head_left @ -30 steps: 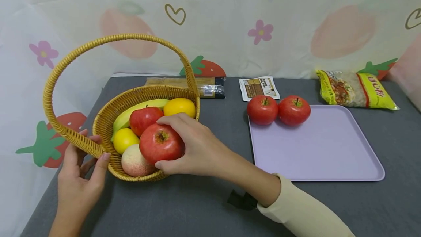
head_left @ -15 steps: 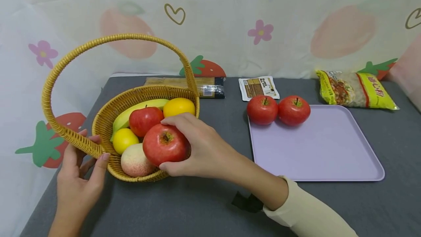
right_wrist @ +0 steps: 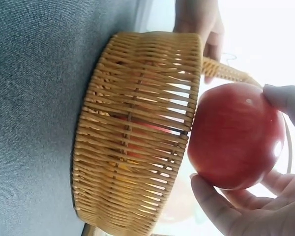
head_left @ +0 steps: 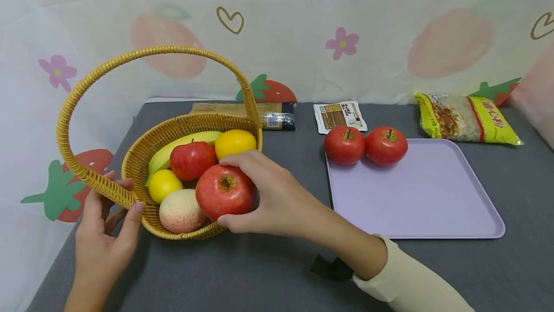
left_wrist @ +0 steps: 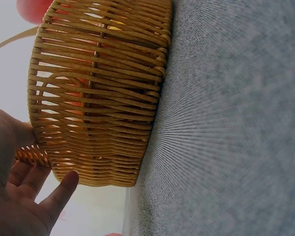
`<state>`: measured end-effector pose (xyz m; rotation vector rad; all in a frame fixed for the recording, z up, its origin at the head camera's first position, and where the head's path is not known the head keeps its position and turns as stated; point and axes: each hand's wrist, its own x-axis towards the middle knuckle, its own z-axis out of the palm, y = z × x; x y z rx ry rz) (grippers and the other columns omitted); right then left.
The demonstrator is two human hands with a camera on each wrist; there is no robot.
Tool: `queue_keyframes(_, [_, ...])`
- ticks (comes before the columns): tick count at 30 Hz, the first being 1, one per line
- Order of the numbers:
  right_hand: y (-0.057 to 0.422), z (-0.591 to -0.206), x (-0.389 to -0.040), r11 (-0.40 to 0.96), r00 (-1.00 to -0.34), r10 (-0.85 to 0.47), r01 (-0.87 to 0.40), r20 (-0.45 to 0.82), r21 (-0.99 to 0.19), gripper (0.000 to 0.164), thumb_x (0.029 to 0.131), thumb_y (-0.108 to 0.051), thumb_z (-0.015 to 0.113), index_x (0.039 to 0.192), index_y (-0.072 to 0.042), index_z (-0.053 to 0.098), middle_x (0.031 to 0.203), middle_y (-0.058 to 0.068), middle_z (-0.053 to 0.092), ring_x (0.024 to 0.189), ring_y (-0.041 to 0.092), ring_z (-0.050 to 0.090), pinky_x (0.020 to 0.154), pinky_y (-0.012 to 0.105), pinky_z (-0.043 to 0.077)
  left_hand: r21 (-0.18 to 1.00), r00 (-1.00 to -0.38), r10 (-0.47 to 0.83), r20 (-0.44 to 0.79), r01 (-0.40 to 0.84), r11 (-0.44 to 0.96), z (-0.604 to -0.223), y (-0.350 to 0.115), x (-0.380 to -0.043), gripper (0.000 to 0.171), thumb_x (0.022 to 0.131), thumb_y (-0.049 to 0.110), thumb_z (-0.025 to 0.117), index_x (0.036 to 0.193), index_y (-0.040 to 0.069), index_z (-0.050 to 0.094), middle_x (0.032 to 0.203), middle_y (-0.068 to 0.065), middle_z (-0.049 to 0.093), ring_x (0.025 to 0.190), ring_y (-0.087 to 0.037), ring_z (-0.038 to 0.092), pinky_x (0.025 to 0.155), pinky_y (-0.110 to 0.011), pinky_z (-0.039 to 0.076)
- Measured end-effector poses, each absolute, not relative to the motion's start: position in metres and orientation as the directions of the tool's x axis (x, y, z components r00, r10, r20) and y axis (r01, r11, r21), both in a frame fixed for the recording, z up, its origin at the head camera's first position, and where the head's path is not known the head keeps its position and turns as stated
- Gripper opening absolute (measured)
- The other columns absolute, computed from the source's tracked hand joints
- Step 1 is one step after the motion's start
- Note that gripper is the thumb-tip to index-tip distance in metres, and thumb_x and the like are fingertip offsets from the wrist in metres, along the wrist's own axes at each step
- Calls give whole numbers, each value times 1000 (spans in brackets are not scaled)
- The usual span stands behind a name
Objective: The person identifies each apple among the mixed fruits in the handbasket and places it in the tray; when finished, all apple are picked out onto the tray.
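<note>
My right hand [head_left: 279,199] grips a large red apple [head_left: 222,194] between thumb and fingers, over the front right part of the wicker basket [head_left: 135,160]. The right wrist view shows this apple [right_wrist: 236,137] right at the basket's rim. At the front left, my left hand [head_left: 104,235] holds the lower end of the basket's handle [head_left: 166,49], thumb at the rim and fingers behind. Inside the basket lie a banana [head_left: 162,156], a smaller red apple [head_left: 192,160], a yellow lemon-like fruit [head_left: 165,185], an orange-yellow fruit [head_left: 235,143] and a peach [head_left: 181,211].
To the right is a lilac tray [head_left: 415,196], with two red apples [head_left: 345,145] at its back left corner. Behind stand a small white packet [head_left: 340,116] and a yellow noodle bag [head_left: 469,118]. A long dark-ended package [head_left: 277,116] lies behind the basket.
The right hand has moved a little to the right and nearer with the apple, uncovering more of the peach. The left hand has stayed at the handle.
</note>
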<state>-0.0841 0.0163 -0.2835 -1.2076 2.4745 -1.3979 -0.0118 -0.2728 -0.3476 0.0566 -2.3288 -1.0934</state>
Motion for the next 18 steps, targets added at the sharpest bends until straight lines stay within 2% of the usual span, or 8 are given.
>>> queue_keyframes(18, [26, -284, -79, 268, -679, -640, -635, 359, -724, 68, 74, -27, 88, 133, -17, 54, 125, -9, 53, 111, 3, 48, 82, 24, 54, 726, -843, -274, 462, 182, 664, -348, -272, -12, 78, 84, -11, 72, 151, 16, 42, 127, -4, 60, 118, -4, 55, 85, -7, 44])
